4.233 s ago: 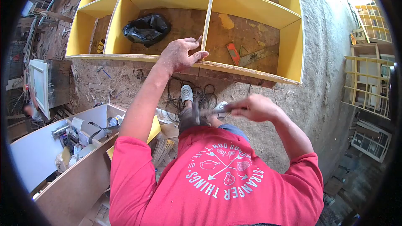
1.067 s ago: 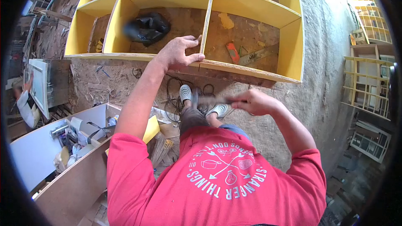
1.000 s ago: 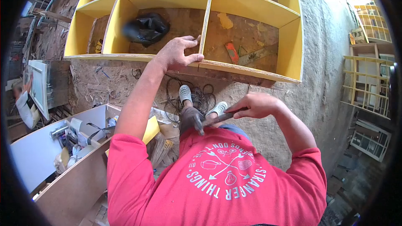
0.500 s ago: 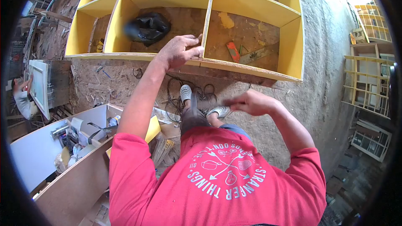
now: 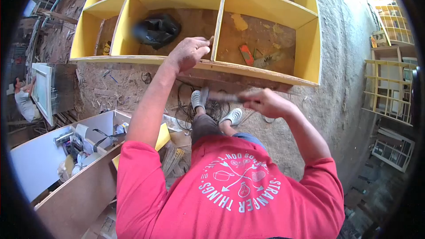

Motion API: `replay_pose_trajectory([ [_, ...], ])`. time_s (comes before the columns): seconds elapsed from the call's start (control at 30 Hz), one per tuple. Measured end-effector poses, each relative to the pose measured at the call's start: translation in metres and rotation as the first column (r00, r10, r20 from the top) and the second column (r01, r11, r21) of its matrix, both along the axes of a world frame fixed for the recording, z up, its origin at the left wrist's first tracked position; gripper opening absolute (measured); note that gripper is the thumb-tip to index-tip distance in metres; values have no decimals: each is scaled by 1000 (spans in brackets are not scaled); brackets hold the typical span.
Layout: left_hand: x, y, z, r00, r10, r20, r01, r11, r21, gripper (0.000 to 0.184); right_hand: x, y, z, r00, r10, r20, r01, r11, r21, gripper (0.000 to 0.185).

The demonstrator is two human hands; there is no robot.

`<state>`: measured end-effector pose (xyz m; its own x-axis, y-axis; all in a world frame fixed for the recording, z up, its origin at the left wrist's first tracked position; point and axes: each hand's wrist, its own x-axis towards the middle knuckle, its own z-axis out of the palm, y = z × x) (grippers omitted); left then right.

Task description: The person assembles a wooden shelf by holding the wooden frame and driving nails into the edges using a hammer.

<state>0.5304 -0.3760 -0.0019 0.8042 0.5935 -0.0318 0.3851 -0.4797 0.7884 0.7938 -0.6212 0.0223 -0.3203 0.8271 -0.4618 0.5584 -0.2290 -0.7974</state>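
My left hand (image 5: pixel 189 54) is closed in a pinch at the front end of a yellow divider (image 5: pixel 220 22) in a wooden shelf unit (image 5: pixel 261 75). Whatever its fingertips hold is too small to make out. My right hand (image 5: pixel 269 103) grips a hammer (image 5: pixel 223 97) by its handle, below the unit's near edge. The hammer is smeared by motion, its head pointing left above my shoes. A black plastic bag (image 5: pixel 163 31) lies in the compartment left of the divider. In the right one are an orange object (image 5: pixel 246 55) and a flat strip (image 5: pixel 268 58).
At lower left stands a long box (image 5: pixel 75 179) of tools and bottles. Black cable (image 5: pixel 183 106) coils around my feet. Another person (image 5: pixel 25 102) is at far left beside a white framed panel (image 5: pixel 43 93). More yellow shelf frames (image 5: pixel 389 86) stand at right.
The hammer has swung up from near my legs to roughly level, pointing left. My right hand has risen slightly. My left thumb has drawn back a little from the divider's edge.
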Motion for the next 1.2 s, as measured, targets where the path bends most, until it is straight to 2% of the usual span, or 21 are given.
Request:
replay_pose_trajectory([
  [0.07,2,-4,-7,1000,-6,11,6,1000,-1,44,3,7,23,904,421,74,-416,906,-77,39],
  [0.1,2,-3,-7,1000,-7,18,7,1000,-5,44,7,11,27,914,400,66,-392,913,-110,39],
  [0.13,1,-4,-9,1000,-3,26,3,1000,-12,44,12,12,15,989,146,-31,-149,983,-103,40],
  [0.2,1,-6,-13,1000,-13,23,13,1000,2,44,15,13,-11,982,-169,91,160,983,95,42],
  [0.27,0,1,-11,1000,-13,21,12,1000,11,44,7,2,-16,998,-50,-50,54,995,87,47],
  [0.33,2,-4,-8,999,-6,34,7,1000,-18,44,8,16,20,963,253,93,-243,964,-107,49],
  [0.4,0,-4,-12,999,-14,32,14,1000,3,44,14,15,-3,991,-123,61,125,991,-36,48],
  [0.43,0,-5,-16,999,-21,41,20,1000,11,44,15,18,-4,945,-128,300,127,992,23,46],
  [0.53,-1,0,-9,998,-36,44,36,999,-9,46,13,12,-13,995,-32,90,25,997,79,47],
  [0.67,1,0,11,990,-107,-96,98,990,-98,52,4,4,-11,975,-206,89,201,978,57,42],
  [0.7,-2,-2,0,996,-82,-40,82,997,-2,62,0,-6,-23,975,-224,-1,223,968,116,42],
  [0.73,-2,-4,9,982,-134,-134,146,986,79,78,-4,-9,-19,974,-227,-25,228,962,153,45],
  [0.8,-2,-13,17,962,-131,-239,178,966,188,86,4,-14,12,977,-207,58,204,978,50,46],
  [0.87,7,-15,14,880,-130,-456,258,938,231,78,14,-33,34,942,-334,42,336,937,-91,47],
  [0.93,4,-20,-1,932,-55,-358,233,848,476,82,19,-57,43,856,-514,-66,491,846,-209,49],
  [1.0,0,-20,-4,967,-82,-240,195,848,493,79,20,-90,42,642,-724,-250,649,688,-326,51],
  [1.03,1,-21,-2,978,-100,-180,179,849,498,78,19,-104,37,591,-741,-319,702,667,-250,60],
  [1.07,1,-25,1,996,-85,30,54,826,561,69,21,-112,31,527,-746,-407,743,637,-206,63],
  [1.13,8,-21,11,944,-102,313,-57,886,461,62,18,-110,36,392,-714,-580,822,555,-127,69],
  [1.17,15,-26,17,899,-10,437,-168,915,367,44,20,-104,37,355,-698,-621,857,509,-83,72],
  [1.2,25,-26,18,899,-5,438,-171,917,361,37,22,-94,42,303,-690,-658,892,449,-60,70],
])
